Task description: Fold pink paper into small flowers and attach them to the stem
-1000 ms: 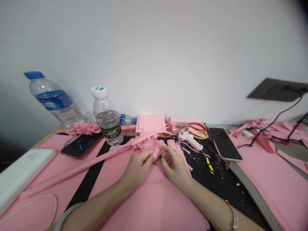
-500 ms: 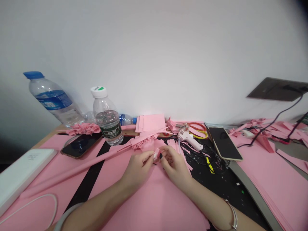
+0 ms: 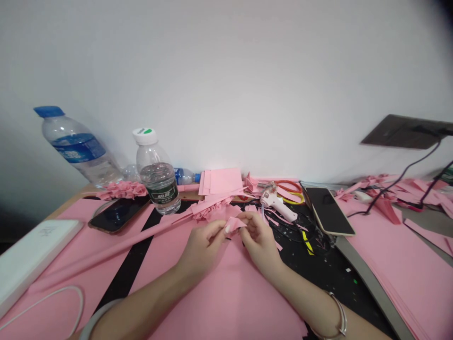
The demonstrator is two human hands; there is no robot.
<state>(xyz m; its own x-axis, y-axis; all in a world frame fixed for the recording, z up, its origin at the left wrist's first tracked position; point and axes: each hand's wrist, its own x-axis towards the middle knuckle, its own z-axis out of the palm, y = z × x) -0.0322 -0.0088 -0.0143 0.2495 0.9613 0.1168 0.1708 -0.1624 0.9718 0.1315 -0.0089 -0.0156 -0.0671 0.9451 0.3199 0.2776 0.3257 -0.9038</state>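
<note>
"What could go wrong here?"

"The small pink paper piece point(image 3: 234, 224) is pinched between the left hand point(image 3: 203, 248) and the right hand point(image 3: 260, 243), both narrowed to fingertip grips above a pink sheet point(image 3: 226, 302). An uneven pull could tear it, and a loose pinch could let it drop among the scraps."

"Anything risky nearby?"

"The glue gun point(image 3: 277, 208) lies just beyond the right hand. If it's hot, its nozzle could scorch paper or skin. The white-capped bottle point(image 3: 157, 182) stands upright beside the long pink paper roll point(image 3: 106, 248), so a knock could tip it."

"Counts?"

"Two hands, one glue gun, and two phones: a phone point(image 3: 118, 212) on the left and a phone point(image 3: 329, 210) on the right. There are three clear bottles: the white-capped one, a blue-capped bottle point(image 3: 79, 148) and a bottle lying on its side point(image 3: 186, 176). Another shape behind them is hard to tell."
</note>
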